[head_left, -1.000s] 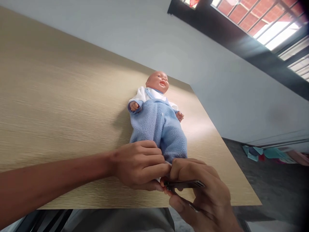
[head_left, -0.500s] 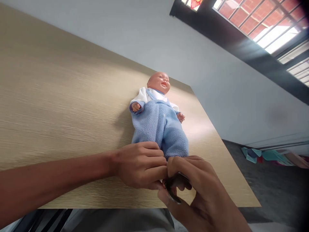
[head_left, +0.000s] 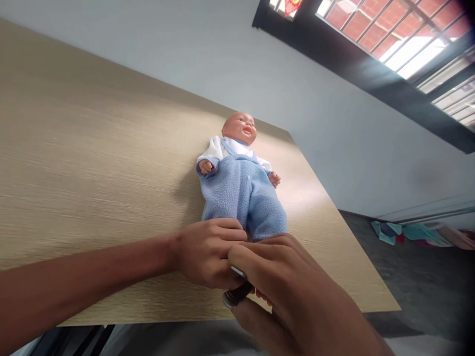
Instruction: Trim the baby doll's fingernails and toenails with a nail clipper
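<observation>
A baby doll (head_left: 230, 185) in blue fleece overalls and a white top lies on its back, its head away from me. My left hand (head_left: 211, 253) is closed around the lower end of one doll leg, by the foot. In my right hand (head_left: 282, 277), between thumb and fingers, is a small metal nail clipper (head_left: 237, 294) with dark and silvery parts. The clipper is close to my left fingertips. A bit of the doll's toes (head_left: 262, 296) shows beneath my right hand; the rest of the feet is hidden by my hands.
The doll lies on a light wood table (head_left: 92, 163) whose near and right edges are in view. A pale wall (head_left: 178, 49) and a barred window (head_left: 393, 34) stand behind. Coloured cloths (head_left: 423, 233) are low at the right.
My right hand has moved left with the nail clipper, now overlapping my left fingers, and the clipper has turned. My left hand keeps its hold. The view has shifted slightly.
</observation>
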Motion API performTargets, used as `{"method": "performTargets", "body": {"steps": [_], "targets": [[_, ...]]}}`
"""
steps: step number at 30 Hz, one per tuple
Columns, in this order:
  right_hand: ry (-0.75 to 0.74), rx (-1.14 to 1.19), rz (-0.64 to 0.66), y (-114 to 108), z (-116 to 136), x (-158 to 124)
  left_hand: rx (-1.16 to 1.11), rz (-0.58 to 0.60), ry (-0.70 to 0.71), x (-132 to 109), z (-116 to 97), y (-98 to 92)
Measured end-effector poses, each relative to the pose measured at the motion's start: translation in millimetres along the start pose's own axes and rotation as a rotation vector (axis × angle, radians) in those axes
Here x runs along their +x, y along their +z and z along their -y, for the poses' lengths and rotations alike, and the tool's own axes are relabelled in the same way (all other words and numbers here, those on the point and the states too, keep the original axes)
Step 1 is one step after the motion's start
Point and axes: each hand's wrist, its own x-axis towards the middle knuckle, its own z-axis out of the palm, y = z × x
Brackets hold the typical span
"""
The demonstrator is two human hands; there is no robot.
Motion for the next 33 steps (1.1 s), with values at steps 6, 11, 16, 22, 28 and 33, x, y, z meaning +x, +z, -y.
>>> {"method": "performTargets", "body": {"steps": [6,11,16,22,28,33], "targets": [[-0.034,0.371,-0.242,14.3,-20.4,-11.1,0.029,-0.001,0.105,1.9,-0.2,1.7],[0.025,0.474,-0.345,25.3,-19.1,-20.4,0.060,0.142,0.111,-0.3,-1.5,0.9],[0.016,0.463,-0.392,30.8,-17.4,-23.3,0.129,0.183,0.134,-2.8,-1.7,-1.7],[0.016,0.661,-0.512,47.2,-25.6,-30.0,0.164,0.211,0.132,-1.8,-4.7,-5.5],[0.008,0.685,-0.535,54.1,-28.3,-31.9,0.151,0.257,0.111,0.2,-8.7,-7.6],[0.050,0.725,-0.536,58.6,-29.2,-33.2,0.156,0.303,0.102,2.6,-11.7,-6.9]]}}
